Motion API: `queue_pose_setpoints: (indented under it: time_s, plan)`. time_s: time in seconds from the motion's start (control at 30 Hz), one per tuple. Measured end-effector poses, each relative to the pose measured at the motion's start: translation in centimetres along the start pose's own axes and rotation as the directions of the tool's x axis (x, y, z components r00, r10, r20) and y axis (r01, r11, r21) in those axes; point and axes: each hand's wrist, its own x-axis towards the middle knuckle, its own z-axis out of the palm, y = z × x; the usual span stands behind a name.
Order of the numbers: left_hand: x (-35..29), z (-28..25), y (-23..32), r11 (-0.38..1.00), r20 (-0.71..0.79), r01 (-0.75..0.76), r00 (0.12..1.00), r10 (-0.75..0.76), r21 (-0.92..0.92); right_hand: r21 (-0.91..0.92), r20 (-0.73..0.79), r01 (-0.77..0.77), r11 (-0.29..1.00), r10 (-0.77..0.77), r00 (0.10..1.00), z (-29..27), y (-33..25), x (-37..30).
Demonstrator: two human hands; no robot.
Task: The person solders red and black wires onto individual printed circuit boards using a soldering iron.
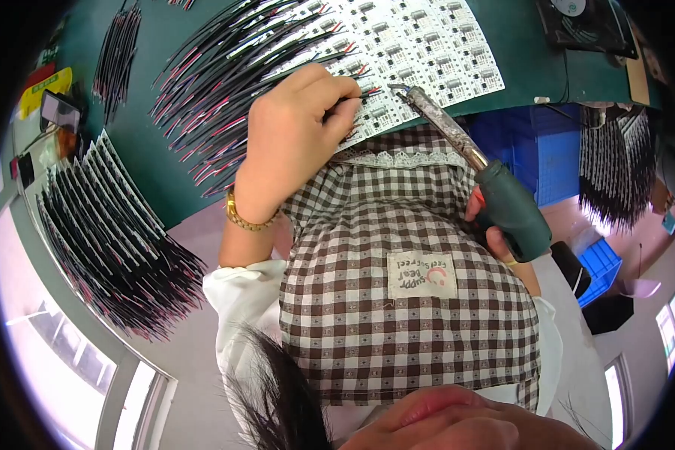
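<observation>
A white panel of small circuit boards (420, 49) lies on the green table mat, its left part lined with rows of thin black cables with stripped red and dark ends. My left hand (296, 124) is over the panel's near edge, thumb and forefinger pinched on a cable (370, 92) whose coloured wire end pokes out to the right. In my right hand (496, 244) is a soldering iron (514, 210) with a dark green handle, which hides most of the fingers. Its tip is just right of that wire end, close above the boards; whether it touches cannot be made out.
A bundle of loose cables (118, 60) lies on the green mat (180, 22) at far left. Stacked wired boards (109, 232) hang at the left edge, more (619, 165) at right. A blue bin (555, 154) and a black fan-like device (589, 26) are at right.
</observation>
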Motion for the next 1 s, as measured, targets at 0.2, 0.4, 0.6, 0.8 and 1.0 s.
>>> queue_pose_setpoints:
  time_s: [0.2, 0.4, 0.6, 0.8, 1.0]
  plan:
    - [1.3, 0.3, -0.6, 0.998, 0.057, -0.03, 0.998, 0.032, -0.047, -0.145, 0.038, 0.01, 0.989, -0.004, 0.999, -0.8, 0.4, -0.1]
    - [0.1, 0.7, -0.8, 0.999, -0.006, -0.033, 0.999, 0.033, -0.018, -0.032, -0.075, -0.229, 0.973, 0.226, 0.971, 1.2, -0.7, -0.2]
    - [-0.3, 0.9, -0.8, 0.999, -0.029, -0.05, 0.998, 0.049, -0.013, 0.02, -0.074, -0.1, 0.995, 0.101, 0.992, 1.3, -0.7, -0.7]
    - [-0.3, 0.4, -1.7, 0.998, 0.014, -0.058, 0.998, 0.058, -0.007, -0.011, -0.045, -0.065, 0.998, 0.065, 0.997, 0.6, -0.3, 0.0]
    - [0.3, 0.5, -1.3, 0.998, 0.01, -0.065, 0.998, 0.065, -0.016, -0.137, 0.07, 0.016, 0.99, -0.007, 0.998, -0.4, 0.9, 0.0]
